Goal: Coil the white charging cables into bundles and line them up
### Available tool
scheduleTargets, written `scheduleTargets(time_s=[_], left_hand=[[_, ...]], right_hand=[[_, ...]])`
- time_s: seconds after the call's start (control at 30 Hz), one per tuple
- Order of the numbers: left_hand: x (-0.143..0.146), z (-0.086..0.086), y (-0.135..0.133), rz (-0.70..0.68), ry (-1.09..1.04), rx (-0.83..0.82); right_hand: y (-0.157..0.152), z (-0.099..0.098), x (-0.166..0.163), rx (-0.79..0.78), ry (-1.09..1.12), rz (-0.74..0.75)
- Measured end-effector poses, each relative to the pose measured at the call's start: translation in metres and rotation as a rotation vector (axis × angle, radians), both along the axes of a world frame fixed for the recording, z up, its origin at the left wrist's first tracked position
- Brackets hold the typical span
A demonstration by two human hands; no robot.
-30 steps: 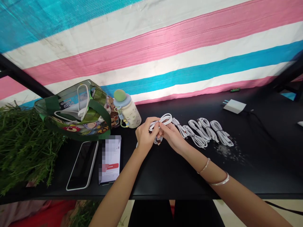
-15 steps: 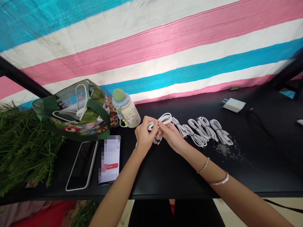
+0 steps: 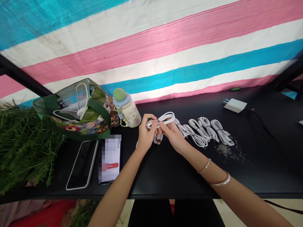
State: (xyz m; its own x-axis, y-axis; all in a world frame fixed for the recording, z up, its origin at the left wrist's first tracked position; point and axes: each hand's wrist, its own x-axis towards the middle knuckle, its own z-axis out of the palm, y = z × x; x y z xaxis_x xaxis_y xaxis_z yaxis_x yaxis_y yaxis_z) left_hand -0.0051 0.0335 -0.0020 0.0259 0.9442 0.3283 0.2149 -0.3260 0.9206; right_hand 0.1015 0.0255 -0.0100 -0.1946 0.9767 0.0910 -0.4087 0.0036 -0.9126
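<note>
A phone screen [image 3: 110,154] is pixelated, and the left hand [image 3: 147,134] hides part of the white cable [image 3: 165,118].

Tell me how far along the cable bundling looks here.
Done: a row of bundled white cables lies on the black table. In hand: the left hand and right hand hold another looped white cable. Left: perhaps the white cable in the clear bag, which looks unbundled.

Left hand [image 3: 147,132] and right hand [image 3: 171,136] hold a looped white cable [image 3: 164,119] beside a row of bundled cables [image 3: 207,132]
</note>
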Motion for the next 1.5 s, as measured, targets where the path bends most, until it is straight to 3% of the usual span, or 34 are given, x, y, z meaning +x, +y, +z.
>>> scheduleTargets(time_s=[0.33, 0.67, 1.03, 1.23, 1.5], left_hand=[[0.001, 0.001, 0.001, -0.055, -0.131, 0.074], [0.001, 0.001, 0.001, -0.006, -0.143, 0.075], [-0.004, 0.0, 0.0, 0.053, 0.072, 0.141], [-0.006, 0.002, -0.002, 0.103, 0.244, 0.146], [-0.007, 0.003, -0.003, 0.092, 0.276, 0.148]], right_hand=[[0.003, -0.005, -0.001, 0.041, -0.007, 0.0], [0.001, -0.005, 0.0, 0.01, 0.02, 0.035], [0.0, -0.001, -0.001, -0.081, 0.034, 0.029], [-0.002, 0.003, 0.001, -0.141, 0.046, 0.096], [-0.002, 0.007, 0.001, -0.178, 0.096, 0.07]])
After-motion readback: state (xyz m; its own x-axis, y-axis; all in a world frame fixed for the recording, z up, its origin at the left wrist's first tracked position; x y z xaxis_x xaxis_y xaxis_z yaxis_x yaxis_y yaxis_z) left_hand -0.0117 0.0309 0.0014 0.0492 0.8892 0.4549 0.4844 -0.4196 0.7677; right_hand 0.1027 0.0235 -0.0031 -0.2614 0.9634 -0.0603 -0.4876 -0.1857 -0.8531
